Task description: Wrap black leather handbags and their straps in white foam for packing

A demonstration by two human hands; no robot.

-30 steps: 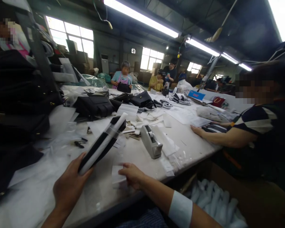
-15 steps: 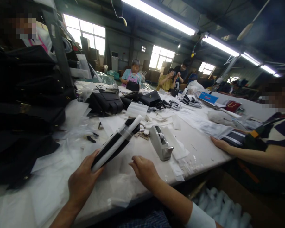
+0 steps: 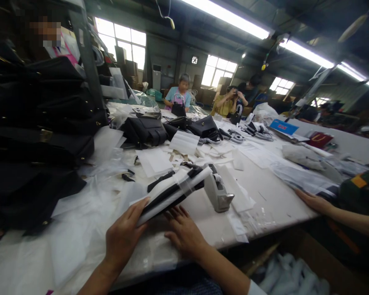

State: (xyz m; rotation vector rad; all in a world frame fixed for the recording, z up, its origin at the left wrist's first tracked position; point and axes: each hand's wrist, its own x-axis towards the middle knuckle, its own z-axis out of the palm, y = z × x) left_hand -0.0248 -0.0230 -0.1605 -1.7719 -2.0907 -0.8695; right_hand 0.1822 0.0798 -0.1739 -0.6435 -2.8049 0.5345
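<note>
My left hand (image 3: pixel 126 231) is closed around the near end of a long bundle of black straps with white wrapping (image 3: pixel 172 192). A band of clear tape circles the bundle near its far end, and it lies tilted low over the table. My right hand (image 3: pixel 184 231) is open, fingers spread, just below the bundle's lower edge. Whether its fingertips touch the bundle, I cannot tell. A grey tape dispenser (image 3: pixel 219 194) stands just beyond the bundle's far end. White paper sheets (image 3: pixel 155 162) and scraps lie behind it.
Stacked black handbags (image 3: pixel 46 119) rise at the left, with thin white sheets (image 3: pixel 76 229) before them. More black bags (image 3: pixel 146 131) lie farther back. At the right, a co-worker's hand (image 3: pixel 313 200) rests by plastic-covered pieces. Below the table edge sits a box of white rolls (image 3: pixel 292 274).
My left hand has lowered the bundle and tipped it flatter, its far end swinging right towards the tape dispenser. My right hand has spread its fingers and come beneath the bundle. The view has shifted left.
</note>
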